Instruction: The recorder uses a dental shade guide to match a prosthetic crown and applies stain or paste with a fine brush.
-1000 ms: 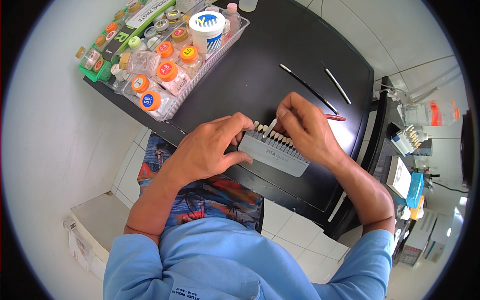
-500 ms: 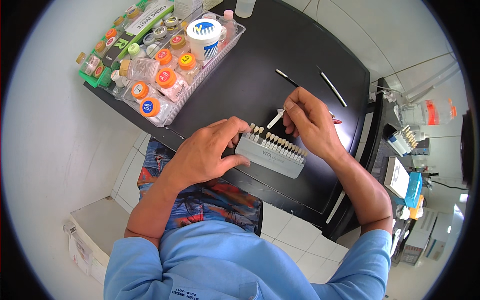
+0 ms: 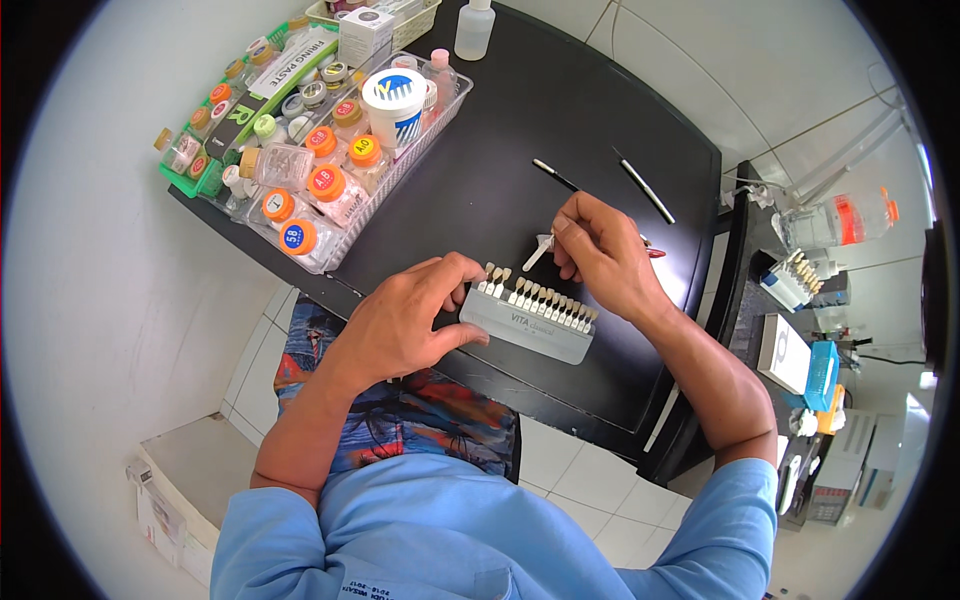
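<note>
My left hand [image 3: 405, 315] grips the left end of a grey dental shade guide [image 3: 525, 333], thumb along its near side and fingers at the far edge. A row of tooth-coloured shade tabs stands along the guide's far edge, with a gap toward the left part of the row. Just beyond the row, my right hand [image 3: 605, 250] pinches a single shade tab [image 3: 537, 254] between thumb and fingers. Its white stem points down toward the near left; its tooth end is mostly hidden by my fingers. Something red [image 3: 655, 253] pokes out beside my right hand, largely covered.
On the black table [image 3: 440, 210] lie a thin brush [image 3: 553, 172] and a slim white-handled tool [image 3: 647, 190]. A clear basket [image 3: 400, 160] full of orange-lidded jars stands at the far left, near a squeeze bottle [image 3: 474, 30]. A side counter holds another shade guide [image 3: 790, 280].
The whole view has shifted slightly, showing more of the table's far left. Both hands keep their holds on the shade guide and the single tab, with little visible movement between them.
</note>
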{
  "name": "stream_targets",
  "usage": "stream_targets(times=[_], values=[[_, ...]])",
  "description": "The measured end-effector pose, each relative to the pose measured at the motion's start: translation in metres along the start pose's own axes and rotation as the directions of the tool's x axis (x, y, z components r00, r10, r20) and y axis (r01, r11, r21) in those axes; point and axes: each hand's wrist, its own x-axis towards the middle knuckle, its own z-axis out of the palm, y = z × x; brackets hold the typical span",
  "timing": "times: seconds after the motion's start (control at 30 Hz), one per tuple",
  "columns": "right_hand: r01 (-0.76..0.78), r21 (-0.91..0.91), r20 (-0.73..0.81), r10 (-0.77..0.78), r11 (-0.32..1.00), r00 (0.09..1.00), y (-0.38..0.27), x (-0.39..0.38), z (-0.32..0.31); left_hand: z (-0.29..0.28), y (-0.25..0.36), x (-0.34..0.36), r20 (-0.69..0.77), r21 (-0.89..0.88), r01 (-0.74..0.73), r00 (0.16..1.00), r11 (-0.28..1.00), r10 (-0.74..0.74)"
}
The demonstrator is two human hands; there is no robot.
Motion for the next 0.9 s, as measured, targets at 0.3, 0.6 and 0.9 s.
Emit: stream_targets(times=[0.3,0.6,0.9], values=[[0.006,0.047,0.026,-0.007,0.999,1.0,0.0,-0.001,0.0,0.007,-0.009,0.0,-0.119,0.04,-0.076,0.99,0.996,0.081],[0.166,0.124,0.11,-0.18,0.978,0.978,0.004,-0.009,0.0,0.008,-0.009,0.001,-0.106,0.182,-0.127,0.983,0.975,0.148],[0.139,0.259,0.142,-0.18,0.956,0.973,-0.002,-0.015,0.005,0.007,-0.003,0.005,-0.192,0.208,-0.188,0.954,0.96,0.228]])
